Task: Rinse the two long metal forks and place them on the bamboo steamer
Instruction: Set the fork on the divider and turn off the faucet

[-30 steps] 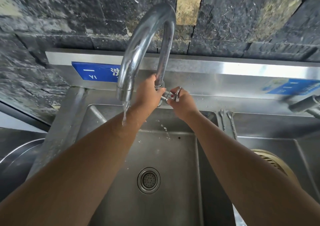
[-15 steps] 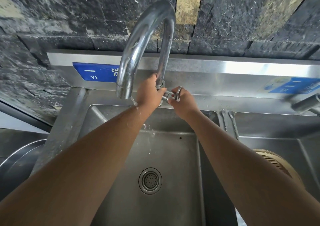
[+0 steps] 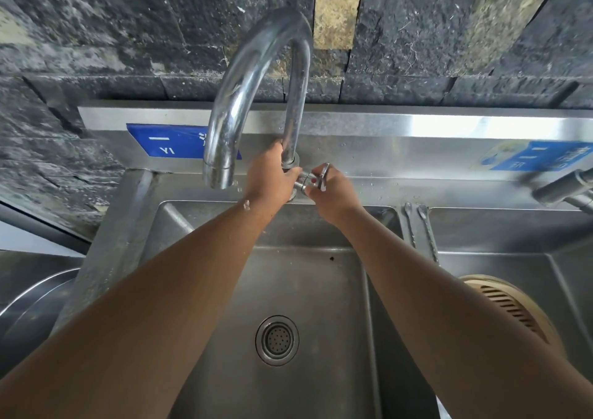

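Two long metal forks (image 3: 420,229) lie side by side on the divider between the two sink basins, right of my right forearm. The bamboo steamer (image 3: 510,306) sits in the right basin, partly hidden by my right arm. My left hand (image 3: 272,178) wraps the base of the tall curved faucet (image 3: 253,97). My right hand (image 3: 330,191) grips the faucet's valve handle (image 3: 316,178) with its red dot. Only a few drops fall from the spout.
The left basin (image 3: 305,290) has a round drain strainer (image 3: 277,340) at its bottom. A metal bowl rim (image 3: 35,300) shows at the far left. A second tap handle (image 3: 564,187) sticks in from the right. Rough dark stone wall rises behind.
The water stream from the spout has thinned from a running flow to a few drops. Both hands have stayed at the faucet base and handle.
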### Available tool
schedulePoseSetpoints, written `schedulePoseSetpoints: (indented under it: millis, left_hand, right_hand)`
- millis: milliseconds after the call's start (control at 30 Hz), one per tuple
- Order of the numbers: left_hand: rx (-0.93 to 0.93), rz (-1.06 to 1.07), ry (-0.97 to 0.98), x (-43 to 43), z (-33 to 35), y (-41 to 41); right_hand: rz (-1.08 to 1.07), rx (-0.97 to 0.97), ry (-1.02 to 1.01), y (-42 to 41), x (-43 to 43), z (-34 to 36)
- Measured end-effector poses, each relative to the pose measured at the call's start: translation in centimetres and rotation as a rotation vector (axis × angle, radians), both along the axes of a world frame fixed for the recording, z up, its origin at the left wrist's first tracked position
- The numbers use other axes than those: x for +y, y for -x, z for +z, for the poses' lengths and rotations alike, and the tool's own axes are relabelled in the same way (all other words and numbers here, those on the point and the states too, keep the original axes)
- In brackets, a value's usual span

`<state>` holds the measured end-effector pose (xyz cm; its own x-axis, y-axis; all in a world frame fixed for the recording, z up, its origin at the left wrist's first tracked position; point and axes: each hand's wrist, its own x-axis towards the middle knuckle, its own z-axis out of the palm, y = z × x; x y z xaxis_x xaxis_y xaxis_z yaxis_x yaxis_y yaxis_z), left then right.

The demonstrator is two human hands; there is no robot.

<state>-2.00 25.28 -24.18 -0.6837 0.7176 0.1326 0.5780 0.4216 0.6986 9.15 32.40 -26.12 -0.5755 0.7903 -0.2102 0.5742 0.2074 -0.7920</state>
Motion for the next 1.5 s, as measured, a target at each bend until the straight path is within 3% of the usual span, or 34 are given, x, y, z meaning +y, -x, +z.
schedulePoseSetpoints:
  millis: [767,1033,1200,1500]
  left_hand:
    - [-0.02,0.025,-0.011,0.0,-0.4,-0.2]
    - [-0.063,-0.041,0.183,-1.0,1.9,-0.9]
    - [-0.208,-0.071,0.121,-4.6,2.8,-2.6]
    - [-0.262,-0.167,0.154,-8.2,2.7,-13.9]
  right_hand:
    - [-0.017,-0.01,0.003,0.1,0.2,-0.9]
    - [0.04,-0.091,-0.006,-0.5,-0.2,0.8]
    - [0.018,-0.086,-0.04,-4.9,-1.4,3.2]
    - [-0.06,-0.124,0.041,-18.4,-2.4,5.9]
